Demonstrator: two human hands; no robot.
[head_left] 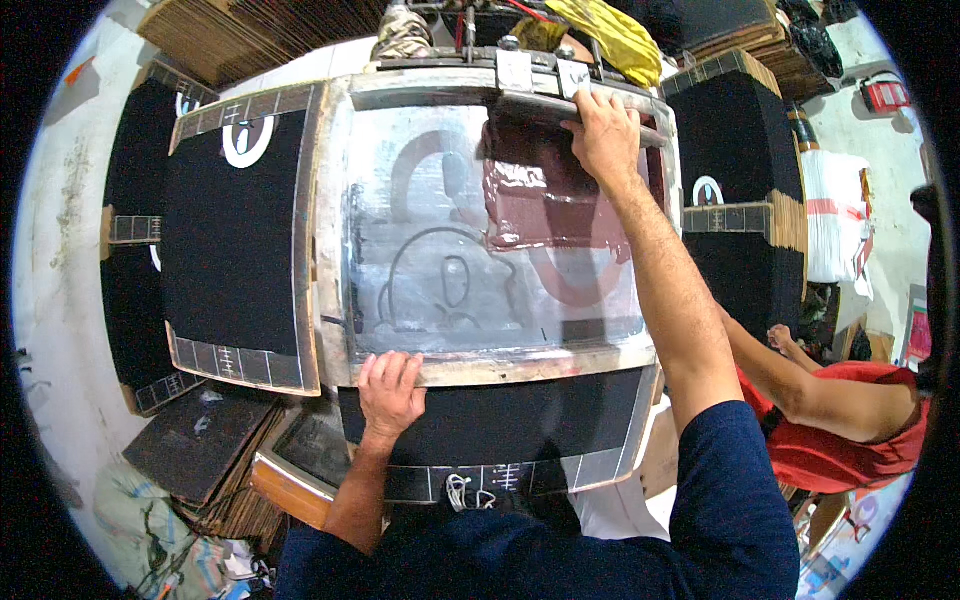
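Note:
A wooden-framed printing screen [505, 372] lies over a board covered in black fabric [470, 425]. On its grey mesh, a curved figure outline and ring shapes show. A wet patch of dark maroon ink [540, 215] spreads over the upper right of the mesh. My right hand [607, 140] is at the screen's far end, its fingers closed over the squeegee [537, 104] there; the blade is partly hidden. My left hand [392, 393] rests on the near frame bar at its left, fingers bent over the wood with the thumb apart.
Boards with black fabric [235, 240] stand left, and more [735, 150] right. Behind the screen are metal hinge clamps [515, 70] and a yellow cloth [615, 40]. Stacked dark boards [200, 445] lie lower left. Another person in a red garment [850, 425] is close at right.

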